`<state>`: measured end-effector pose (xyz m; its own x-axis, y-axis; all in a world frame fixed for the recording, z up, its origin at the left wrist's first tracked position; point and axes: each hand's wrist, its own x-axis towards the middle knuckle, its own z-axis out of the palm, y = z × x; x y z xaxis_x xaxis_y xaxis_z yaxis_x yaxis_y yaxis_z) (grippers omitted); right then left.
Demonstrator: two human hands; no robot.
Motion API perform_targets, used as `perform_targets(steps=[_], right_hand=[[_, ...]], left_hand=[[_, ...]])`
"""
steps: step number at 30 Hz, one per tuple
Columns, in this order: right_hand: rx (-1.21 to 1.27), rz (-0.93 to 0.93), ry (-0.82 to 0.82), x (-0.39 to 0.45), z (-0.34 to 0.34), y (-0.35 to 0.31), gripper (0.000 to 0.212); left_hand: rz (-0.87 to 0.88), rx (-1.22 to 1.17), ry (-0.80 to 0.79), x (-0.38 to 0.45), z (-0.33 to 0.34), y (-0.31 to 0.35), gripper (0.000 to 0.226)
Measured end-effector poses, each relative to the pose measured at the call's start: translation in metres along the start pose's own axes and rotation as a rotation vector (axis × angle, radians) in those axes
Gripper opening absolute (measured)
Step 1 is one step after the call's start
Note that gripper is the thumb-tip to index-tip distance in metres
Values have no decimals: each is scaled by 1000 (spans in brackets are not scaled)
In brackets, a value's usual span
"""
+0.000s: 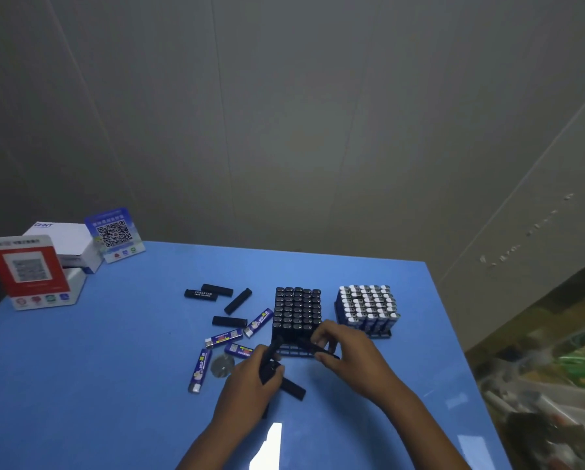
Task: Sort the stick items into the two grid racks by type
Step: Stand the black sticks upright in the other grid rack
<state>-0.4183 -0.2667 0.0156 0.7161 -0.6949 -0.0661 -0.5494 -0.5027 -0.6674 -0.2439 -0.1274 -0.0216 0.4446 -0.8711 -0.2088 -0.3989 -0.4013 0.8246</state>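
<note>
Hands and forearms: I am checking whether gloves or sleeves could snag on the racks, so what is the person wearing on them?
Nothing shows on either. The left hand and the right hand are bare, with no gloves, rings, watch or bands visible, and both forearms are uncovered down to the frame's bottom edge, with no sleeve in sight.

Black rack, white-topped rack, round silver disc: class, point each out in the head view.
Black rack [297, 308]: head view, tops of its black sticks.
White-topped rack [367, 305]: head view, white caps.
Round silver disc [221, 365]: head view, its face.

Blue table [114, 385], black sticks [216, 290]
</note>
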Motion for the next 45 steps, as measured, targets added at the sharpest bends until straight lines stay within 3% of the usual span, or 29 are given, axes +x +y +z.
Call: perform_targets(steps=[7,15,21,32,45], right_hand=[[58,34,22,1,-8,-2,52],[16,68,137,8,-4,2,25],[-90,79,208,16,3,5,19],[-204,139,150,27,15,8,15],[-226,116,233,42,32,16,24]], left_hand=[[-45,-77,10,9,-10,-10,10],[-6,-86,55,22,-14,-5,10],[19,-105,19,29,-22,-11,8],[41,-106,15,39,-35,-24,9],[15,-141,-4,40,-38,-28,9]])
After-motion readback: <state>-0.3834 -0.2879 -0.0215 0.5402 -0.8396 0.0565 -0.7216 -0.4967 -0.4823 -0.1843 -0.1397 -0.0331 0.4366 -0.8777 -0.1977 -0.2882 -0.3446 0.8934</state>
